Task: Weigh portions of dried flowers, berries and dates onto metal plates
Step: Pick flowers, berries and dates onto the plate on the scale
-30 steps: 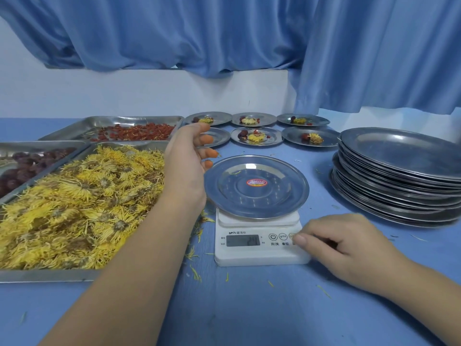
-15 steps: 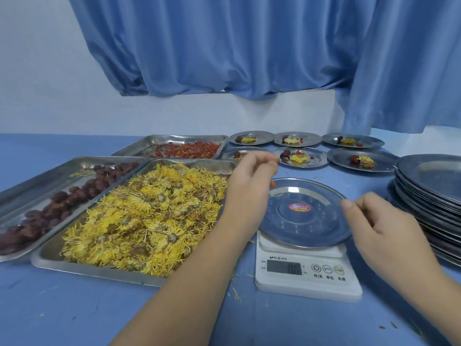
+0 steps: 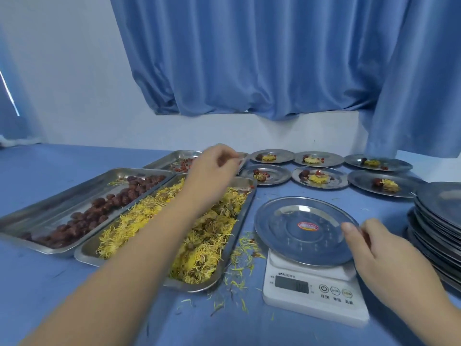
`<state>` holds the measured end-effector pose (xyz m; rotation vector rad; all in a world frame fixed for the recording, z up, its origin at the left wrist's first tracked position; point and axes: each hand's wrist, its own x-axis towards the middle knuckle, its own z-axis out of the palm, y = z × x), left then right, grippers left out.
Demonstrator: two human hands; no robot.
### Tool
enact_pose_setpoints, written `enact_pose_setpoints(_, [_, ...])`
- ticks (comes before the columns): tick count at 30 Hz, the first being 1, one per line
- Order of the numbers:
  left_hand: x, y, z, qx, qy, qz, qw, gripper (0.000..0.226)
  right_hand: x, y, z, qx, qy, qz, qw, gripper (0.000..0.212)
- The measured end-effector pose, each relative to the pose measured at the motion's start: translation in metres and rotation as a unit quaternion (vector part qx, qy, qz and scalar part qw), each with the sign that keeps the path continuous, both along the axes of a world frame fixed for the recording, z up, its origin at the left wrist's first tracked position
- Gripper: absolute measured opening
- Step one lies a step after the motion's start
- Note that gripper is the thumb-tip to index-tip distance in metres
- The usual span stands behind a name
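An empty metal plate (image 3: pixel 294 236) with a red sticker sits on the white scale (image 3: pixel 299 303). My right hand (image 3: pixel 374 253) is at its right rim, thumb on the edge and fingers curled behind it. My left hand (image 3: pixel 214 168) reaches across the tray of yellow dried flowers (image 3: pixel 139 221) to the far tray of red berries (image 3: pixel 180 166). Its fingertips are bunched together and blurred, so anything between them is hidden. The tray of dark dates (image 3: pixel 99 208) lies at the left.
Several filled plates (image 3: pixel 320 177) stand in two rows behind the scale. A tall stack of empty plates (image 3: pixel 441 221) stands at the right edge. Loose petals (image 3: pixel 239 273) litter the blue table (image 3: pixel 62 290) between the flower tray and the scale. A blue curtain hangs behind.
My left hand has moved from beside the plate out over the berry tray. My right hand left the scale's buttons and came up to the plate's right rim. The view swung left.
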<state>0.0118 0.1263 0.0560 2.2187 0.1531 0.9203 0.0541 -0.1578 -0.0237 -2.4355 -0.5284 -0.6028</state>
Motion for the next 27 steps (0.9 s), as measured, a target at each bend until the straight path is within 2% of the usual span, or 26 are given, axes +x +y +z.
enact_pose_setpoints(3, [0.003,0.051,0.011,0.012,0.089,0.063,0.994,0.017,-0.005,0.001,0.004,0.008,-0.019,0.009,1.0,0.053])
enact_pose_setpoints(5, [0.006,0.081,0.005,0.069,0.164,0.102,0.979,0.024,-0.008,0.003,0.005,0.013,-0.025,0.019,0.999,0.052])
enact_pose_setpoints(7, [0.009,0.105,-0.006,0.159,0.245,0.122,0.948,0.023,-0.01,0.005,0.006,0.016,-0.033,0.033,0.999,0.051])
enact_pose_setpoints(9, [0.013,0.119,-0.015,0.204,0.296,0.111,0.926,0.028,-0.01,0.006,0.005,0.023,-0.039,0.045,0.998,0.051])
enact_pose_setpoints(12, [0.02,0.127,-0.017,0.204,0.342,0.075,0.914,0.042,-0.009,0.005,0.004,0.027,-0.044,0.054,0.997,0.049])
enact_pose_setpoints(15, [0.03,0.132,-0.014,0.247,0.397,0.075,0.881,0.048,-0.007,0.005,0.004,0.025,-0.048,0.059,0.997,0.048])
enact_pose_setpoints(17, [0.034,0.134,-0.01,0.281,0.407,0.083,0.865,0.044,-0.005,0.005,0.003,0.025,-0.051,0.063,0.996,0.047])
enact_pose_setpoints(20, [0.036,0.137,-0.003,0.288,0.409,0.08,0.862,0.033,-0.004,0.005,0.002,0.024,-0.056,0.071,0.996,0.045])
enact_pose_setpoints(25, [0.028,0.136,0.017,0.254,0.343,0.075,0.901,0.004,-0.005,0.006,0.001,0.027,-0.054,0.08,0.995,0.046])
enact_pose_setpoints(27, [0.023,0.134,0.024,0.205,0.313,0.068,0.925,0.007,-0.006,0.006,0.001,0.029,-0.054,0.082,0.995,0.046])
